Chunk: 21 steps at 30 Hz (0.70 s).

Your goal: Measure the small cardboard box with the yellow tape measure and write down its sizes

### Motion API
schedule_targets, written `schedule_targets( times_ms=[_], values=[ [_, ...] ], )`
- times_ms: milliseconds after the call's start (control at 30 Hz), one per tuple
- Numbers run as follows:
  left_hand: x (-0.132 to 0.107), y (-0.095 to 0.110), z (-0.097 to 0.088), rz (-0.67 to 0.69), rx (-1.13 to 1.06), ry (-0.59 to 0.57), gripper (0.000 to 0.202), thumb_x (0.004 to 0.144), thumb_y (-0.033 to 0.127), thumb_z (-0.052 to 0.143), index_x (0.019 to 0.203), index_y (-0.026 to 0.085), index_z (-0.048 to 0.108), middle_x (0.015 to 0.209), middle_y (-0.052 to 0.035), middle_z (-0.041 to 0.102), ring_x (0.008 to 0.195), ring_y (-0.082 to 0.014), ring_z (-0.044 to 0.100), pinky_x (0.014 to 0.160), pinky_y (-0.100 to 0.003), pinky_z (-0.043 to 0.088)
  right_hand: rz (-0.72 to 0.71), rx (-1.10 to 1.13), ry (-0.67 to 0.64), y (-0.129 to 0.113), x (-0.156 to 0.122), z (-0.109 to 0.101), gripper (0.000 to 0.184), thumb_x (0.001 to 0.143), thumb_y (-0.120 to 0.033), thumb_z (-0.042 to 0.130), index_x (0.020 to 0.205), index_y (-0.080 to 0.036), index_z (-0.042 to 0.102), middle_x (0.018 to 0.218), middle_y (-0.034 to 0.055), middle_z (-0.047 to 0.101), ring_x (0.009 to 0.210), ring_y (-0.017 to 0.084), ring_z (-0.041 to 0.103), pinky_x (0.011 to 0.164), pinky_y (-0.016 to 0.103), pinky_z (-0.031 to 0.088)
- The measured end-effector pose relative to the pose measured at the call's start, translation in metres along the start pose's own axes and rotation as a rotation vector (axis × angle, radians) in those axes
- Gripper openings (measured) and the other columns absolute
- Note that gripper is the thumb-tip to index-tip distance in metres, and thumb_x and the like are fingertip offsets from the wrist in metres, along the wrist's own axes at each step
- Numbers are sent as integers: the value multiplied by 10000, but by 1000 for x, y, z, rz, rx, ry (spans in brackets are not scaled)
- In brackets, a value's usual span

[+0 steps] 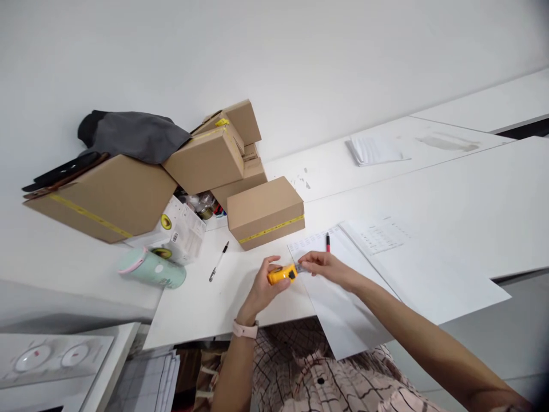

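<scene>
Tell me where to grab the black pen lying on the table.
Pinch the black pen at mid-barrel from straight above, fingers across its width. It lies flat on the white table, thin, with bare surface either side and nothing leaning on it.

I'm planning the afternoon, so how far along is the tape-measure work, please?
Early. Done: sheets and red pen laid out. In hand: left hand grips the yellow tape measure, right hand pinches its blade tip, barely drawn out. Left: blade not yet against the nearest box.
</scene>
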State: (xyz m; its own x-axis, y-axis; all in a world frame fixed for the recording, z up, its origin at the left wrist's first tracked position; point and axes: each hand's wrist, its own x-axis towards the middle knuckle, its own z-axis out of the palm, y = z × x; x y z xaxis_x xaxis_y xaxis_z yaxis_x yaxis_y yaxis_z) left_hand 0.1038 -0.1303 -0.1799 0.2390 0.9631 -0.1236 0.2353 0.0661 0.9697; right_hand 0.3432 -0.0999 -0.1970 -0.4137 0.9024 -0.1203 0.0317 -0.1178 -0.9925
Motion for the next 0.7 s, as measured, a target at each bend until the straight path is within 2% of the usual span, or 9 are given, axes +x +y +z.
schedule_targets(
  times_ms=[100,167,233,300,367,433,533,700],
  values=[
    [11,16,-46,90,-35,203,584,723,390,777,1234,232,543,1073,-55,634,872,-178,635,772,-290,495,-95,30,187,-25,25,-34,431,669,-539,797,914,-193,716,802,29,667,667,129,516,639,294,442],
    [26,27,-83,177,-87,408,581,696,410,782,1196,214,560,1009,-39,646,781,-162,636,712,-275,484,-200,94,359,-45,52,-59,394,623,-488,822,851,-190,703,770,15,654,647,115,492,626,284,428],
    [45,35,-120,237,-161,635,563,683,446,772,1153,204,577,982,-33,653,752,-153,633,673,-258,466,-271,174,477,-63,85,-79,361,587,-415,836,821,-183,688,760,8,645,652,106,497,626,272,424],
    [67,39,-152,271,-238,798,539,641,448,783,1081,208,584,975,-22,651,758,-141,626,657,-238,455,-271,219,534,-77,118,-90,308,586,-339,828,793,-179,666,746,5,639,649,102,506,630,268,427],
    [89,39,-173,268,-276,895,523,619,463,780,1027,210,572,948,-11,645,740,-129,616,630,-223,438,-272,207,581,-86,148,-91,246,607,-275,801,772,-179,646,735,3,632,655,104,513,638,269,432],
    [106,36,-184,249,-281,936,520,608,470,779,997,205,559,900,-1,636,710,-121,603,598,-211,417,-250,168,614,-89,172,-86,193,627,-237,765,755,-178,632,727,0,621,653,107,508,647,274,438],
    [121,30,-184,221,-280,950,502,602,477,778,953,192,560,830,10,622,671,-113,585,559,-200,385,-208,90,665,-84,196,-77,145,650,-232,711,749,-178,621,749,3,619,680,119,524,675,282,451],
    [129,29,-176,205,-289,869,441,622,483,788,893,179,619,812,-4,654,680,-116,602,549,-194,397,-139,17,656,-66,208,-69,241,661,-311,699,865,-198,639,918,32,671,804,167,595,702,289,479]
  ],
)
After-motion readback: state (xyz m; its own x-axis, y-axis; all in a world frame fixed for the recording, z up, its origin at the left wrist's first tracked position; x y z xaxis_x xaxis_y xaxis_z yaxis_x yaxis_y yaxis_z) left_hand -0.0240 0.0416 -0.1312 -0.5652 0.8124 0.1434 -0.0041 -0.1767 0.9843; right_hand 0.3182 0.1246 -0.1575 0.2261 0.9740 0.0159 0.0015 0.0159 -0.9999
